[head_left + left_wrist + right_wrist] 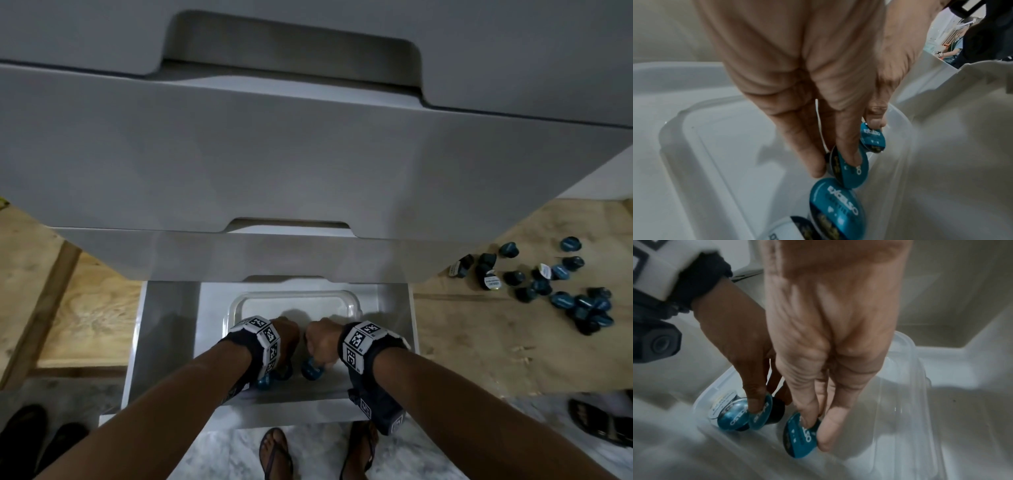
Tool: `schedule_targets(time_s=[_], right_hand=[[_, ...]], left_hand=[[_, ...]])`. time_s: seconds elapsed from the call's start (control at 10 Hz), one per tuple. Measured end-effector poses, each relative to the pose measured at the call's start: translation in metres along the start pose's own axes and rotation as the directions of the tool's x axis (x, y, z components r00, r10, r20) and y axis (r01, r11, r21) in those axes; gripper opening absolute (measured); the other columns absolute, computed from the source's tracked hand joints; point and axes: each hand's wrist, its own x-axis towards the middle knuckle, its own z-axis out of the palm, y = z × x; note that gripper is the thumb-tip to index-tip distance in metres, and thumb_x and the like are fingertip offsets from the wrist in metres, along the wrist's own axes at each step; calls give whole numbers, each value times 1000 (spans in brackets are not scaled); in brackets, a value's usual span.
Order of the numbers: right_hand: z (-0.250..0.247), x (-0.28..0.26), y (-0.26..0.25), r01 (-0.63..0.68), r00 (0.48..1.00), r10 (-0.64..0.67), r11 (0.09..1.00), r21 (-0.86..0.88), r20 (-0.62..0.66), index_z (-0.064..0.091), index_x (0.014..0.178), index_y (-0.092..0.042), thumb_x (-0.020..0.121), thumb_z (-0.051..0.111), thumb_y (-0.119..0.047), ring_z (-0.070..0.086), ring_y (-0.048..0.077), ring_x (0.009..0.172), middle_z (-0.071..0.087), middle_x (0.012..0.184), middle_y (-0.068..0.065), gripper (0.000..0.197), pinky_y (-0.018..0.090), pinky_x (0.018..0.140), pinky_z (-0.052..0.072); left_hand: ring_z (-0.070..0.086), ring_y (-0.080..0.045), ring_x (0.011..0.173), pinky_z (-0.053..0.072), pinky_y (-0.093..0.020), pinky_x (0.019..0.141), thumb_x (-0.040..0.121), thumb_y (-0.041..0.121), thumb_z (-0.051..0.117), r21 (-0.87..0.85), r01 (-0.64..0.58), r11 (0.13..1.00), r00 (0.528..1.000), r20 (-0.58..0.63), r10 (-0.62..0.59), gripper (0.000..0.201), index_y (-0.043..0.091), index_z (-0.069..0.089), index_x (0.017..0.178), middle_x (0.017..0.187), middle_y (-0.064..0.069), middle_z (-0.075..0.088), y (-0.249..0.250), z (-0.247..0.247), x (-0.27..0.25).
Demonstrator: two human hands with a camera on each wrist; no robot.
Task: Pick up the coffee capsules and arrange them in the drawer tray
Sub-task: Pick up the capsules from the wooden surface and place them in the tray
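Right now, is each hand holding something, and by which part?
Left hand pinches a coffee capsule by its teal lid and dark body. Right hand pinches another capsule at its lid rim.

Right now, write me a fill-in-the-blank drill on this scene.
1. Both hands reach into the clear ____ in the open drawer.
2. The left hand pinches a teal ____.
3. The right hand holds ____ capsule.
4. The loose capsules lie on the ____ board.

Missing: tray; capsule; one; wooden
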Motion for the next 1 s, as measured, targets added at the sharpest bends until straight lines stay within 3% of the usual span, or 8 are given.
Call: schedule_targets(time_s=[0.2, 0.3, 0.4, 0.5, 0.6, 0.8, 0.9, 1.0], right_hand=[[3, 2, 2, 15, 998, -16, 1000, 26, 60, 70, 102, 1, 79, 69, -11, 66, 20, 81, 74, 101, 14, 26, 37, 83, 59], [2, 3, 2, 17, 997, -20, 999, 41, 70, 69, 106, 3, 82, 68, -11, 64, 19, 79, 73, 105, 16, 27, 36, 83, 57], [0, 1, 1, 19, 996, -23, 999, 47, 82, 67, 110, 4, 86, 65, -12, 61, 19, 79, 73, 103, 16, 29, 33, 82, 56], [0, 0, 3, 25, 997, -31, 997, 79, 74, 64, 113, 5, 87, 63, -12, 58, 19, 76, 65, 87, 11, 30, 27, 69, 53], [0, -1, 4, -3, 998, -8, 979, 204, 55, 64, 113, 1, 86, 66, -8, 61, 20, 76, 63, 84, 8, 28, 32, 76, 56], [1, -3, 2, -21, 998, 7, 964, 266, 55, 62, 115, 1, 86, 64, -6, 56, 21, 74, 59, 81, 8, 30, 23, 57, 43], [1, -9, 1, -15, 998, -1, 966, 258, 63, 62, 117, 2, 87, 63, -6, 56, 19, 67, 62, 80, 9, 32, 24, 56, 45], [-2, -19, 2, 3, 998, -20, 970, 243, 65, 61, 118, 1, 87, 63, -8, 60, 17, 68, 70, 98, 12, 32, 27, 63, 52]], left_hand=[[67, -28, 85, 59, -43, 81, 64, 32, 78, 3, -13, 1000, 1000, 12, 13, 33, 9, 72, 87, 94, -11, 71, -8, 4, 5], [66, -30, 91, 57, -43, 85, 70, 19, 74, -15, -25, 1000, 1000, 9, 25, 26, 7, 72, 93, 102, -14, 70, -4, 1, -1], [66, -30, 95, 55, -45, 89, 71, 15, 74, -37, -7, 999, 998, 56, 9, 27, 5, 70, 96, 106, -14, 69, -9, 4, -1], [67, -28, 96, 55, -44, 90, 70, 14, 76, -36, 1, 999, 997, 74, 2, 30, 7, 70, 99, 108, -12, 70, -12, 6, -2], [63, -23, 109, 50, -28, 90, 77, 14, 72, -53, 110, 993, 993, 50, -108, 33, 9, 67, 110, 117, -7, 66, 0, 0, -15], [62, -20, 112, 49, -25, 88, 80, 15, 71, -121, 137, 983, 990, 28, -135, 33, 11, 66, 112, 121, -6, 66, -2, 6, -7], [62, -22, 111, 48, -27, 91, 80, 15, 71, -119, 117, 986, 992, 67, -109, 34, 10, 66, 113, 120, -7, 66, -3, 4, -9], [65, -28, 104, 52, -38, 96, 73, 18, 74, -118, 84, 989, 989, 132, -68, 34, 11, 70, 106, 115, -11, 69, -9, 0, -13]])
